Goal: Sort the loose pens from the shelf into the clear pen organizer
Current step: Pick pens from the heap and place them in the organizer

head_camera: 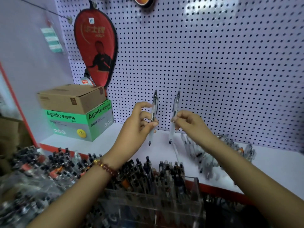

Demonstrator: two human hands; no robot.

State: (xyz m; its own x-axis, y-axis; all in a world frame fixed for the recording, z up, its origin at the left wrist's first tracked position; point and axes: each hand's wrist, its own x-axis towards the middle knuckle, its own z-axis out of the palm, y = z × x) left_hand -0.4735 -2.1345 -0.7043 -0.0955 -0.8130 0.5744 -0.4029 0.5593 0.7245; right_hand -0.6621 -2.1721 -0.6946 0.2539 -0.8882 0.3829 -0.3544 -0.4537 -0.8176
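above the white shelf (271, 168), in front of the pegboard (213, 63), both hands are raised, each with one clear gel pen. left hand (139, 122) pinches its pen (153, 112) between thumb and curled fingers near mid barrel; pen roughly upright, clicker end above the fingers, tip hanging below the hand. right hand (189, 122) pinches the second pen (175, 102) with thumb and fingertips, also near mid barrel, clicker up, tip down, slightly tilted. the two pens are near each other, side by side, not touching. both are in the air above the shelf, beyond the clear pen organizer (196, 188), neither in it.

organizer sits at the bottom centre, below the forearms, its compartments packed with upright pens; which compartment holds what is blurred. loose pens (205, 155) lie in a heap on the shelf under the right forearm, just right of the held pens.

bead bracelet (105, 167) on the left wrist. at the left end of the shelf a cardboard box (70, 97) is stacked on a green agnite box (79, 124). red paddle case (96, 51) hangs on the pegboard above them.
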